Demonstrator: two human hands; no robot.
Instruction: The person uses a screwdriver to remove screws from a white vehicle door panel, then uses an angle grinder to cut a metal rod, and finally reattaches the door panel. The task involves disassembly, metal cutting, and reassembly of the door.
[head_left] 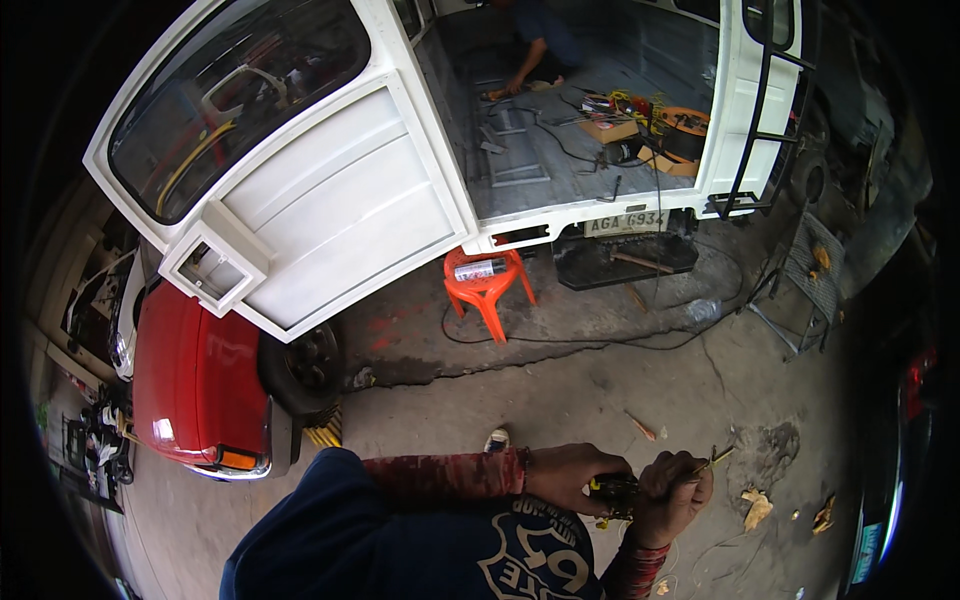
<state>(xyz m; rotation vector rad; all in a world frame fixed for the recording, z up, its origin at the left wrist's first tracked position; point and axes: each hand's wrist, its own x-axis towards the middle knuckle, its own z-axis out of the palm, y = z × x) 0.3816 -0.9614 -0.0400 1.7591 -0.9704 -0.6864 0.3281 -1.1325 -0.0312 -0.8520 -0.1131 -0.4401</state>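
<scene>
My left hand (pixel 572 477) is closed around a black tool with yellow parts (pixel 612 490). It looks like pliers, though its jaws are hidden. Right beside it, my right hand (pixel 677 497) is closed, with finger and thumb pinched together. A thin, light-coloured strip, perhaps a wire (pixel 721 457), sticks out past its fingers to the right. Both hands are close together in front of my chest, over the concrete floor. A thin pale strand hangs below the right hand.
A white van's open rear door (pixel 345 200) stands ahead; a person's arm (pixel 530 65) reaches inside among tools and an orange reel (pixel 686 122). An orange stool (pixel 488 285) holds a can. A black cable (pixel 590 343) crosses the floor. A red car (pixel 195 375) is at left.
</scene>
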